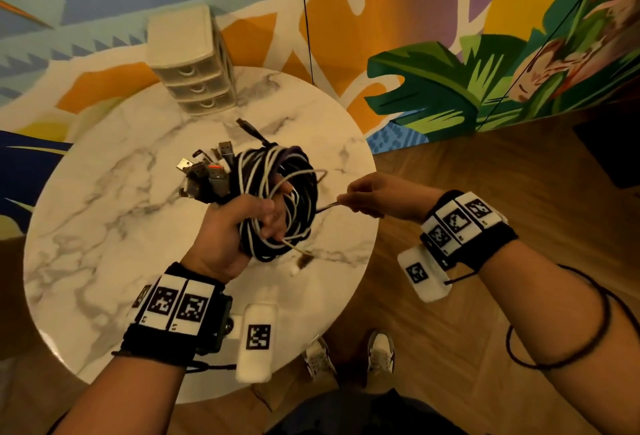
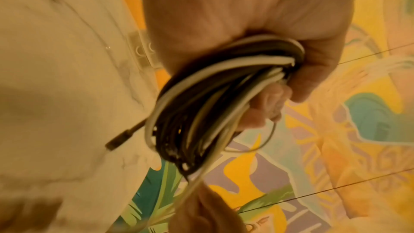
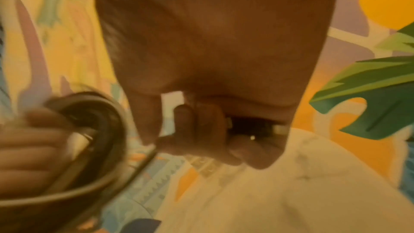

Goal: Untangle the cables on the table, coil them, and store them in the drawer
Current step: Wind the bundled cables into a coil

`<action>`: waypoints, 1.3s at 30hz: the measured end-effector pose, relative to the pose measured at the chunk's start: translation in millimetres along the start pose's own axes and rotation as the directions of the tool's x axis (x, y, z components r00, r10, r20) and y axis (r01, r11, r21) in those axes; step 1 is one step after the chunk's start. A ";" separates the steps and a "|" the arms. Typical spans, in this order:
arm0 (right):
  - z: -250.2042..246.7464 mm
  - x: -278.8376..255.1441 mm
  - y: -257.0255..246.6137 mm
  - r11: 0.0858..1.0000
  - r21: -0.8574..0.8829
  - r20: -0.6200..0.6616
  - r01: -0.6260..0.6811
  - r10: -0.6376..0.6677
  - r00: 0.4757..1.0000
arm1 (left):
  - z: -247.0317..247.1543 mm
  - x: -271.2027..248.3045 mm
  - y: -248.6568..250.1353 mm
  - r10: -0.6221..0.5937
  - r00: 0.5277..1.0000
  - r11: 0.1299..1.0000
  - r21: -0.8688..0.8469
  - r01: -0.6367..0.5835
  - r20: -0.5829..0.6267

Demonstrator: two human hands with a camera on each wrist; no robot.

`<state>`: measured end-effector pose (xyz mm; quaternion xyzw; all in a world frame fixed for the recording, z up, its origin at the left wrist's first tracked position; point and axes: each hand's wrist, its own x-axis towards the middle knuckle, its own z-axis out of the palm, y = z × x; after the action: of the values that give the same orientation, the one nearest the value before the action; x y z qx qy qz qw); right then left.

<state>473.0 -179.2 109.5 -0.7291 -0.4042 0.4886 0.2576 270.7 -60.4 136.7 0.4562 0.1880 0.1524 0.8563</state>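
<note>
My left hand point(image 1: 242, 223) grips a thick bundle of black and white cables point(image 1: 277, 192) above the round marble table point(image 1: 104, 226). Several USB plugs point(image 1: 204, 174) stick out of the bundle to the left. In the left wrist view the same cable bundle point(image 2: 201, 112) runs through my curled left hand point(image 2: 246, 33). My right hand point(image 1: 374, 197) pinches the end of one thin cable point(image 1: 327, 207) and holds it out to the right of the bundle. The right wrist view shows my right hand point(image 3: 212, 130) closed round a dark plug point(image 3: 253, 127), with the cable bundle point(image 3: 89, 139) blurred at left.
A small beige drawer unit point(image 1: 192, 67) with three closed drawers stands at the table's far edge. A painted mural wall rises behind it. Wooden floor point(image 1: 485, 174) lies to the right, and my shoes point(image 1: 349, 355) show below the table's near edge.
</note>
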 end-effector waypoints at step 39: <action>76.5 20.5 -40.9 0.729 0.602 -0.406 0.327 -0.073 0.911 | -1.7 11.3 3.8 -0.046 0.990 0.940 -0.330 0.088 0.132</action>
<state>392.8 -141.3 100.8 -0.6181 -0.2304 0.4280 0.6178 279.5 -52.3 137.0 0.3056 0.1222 0.1248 0.9360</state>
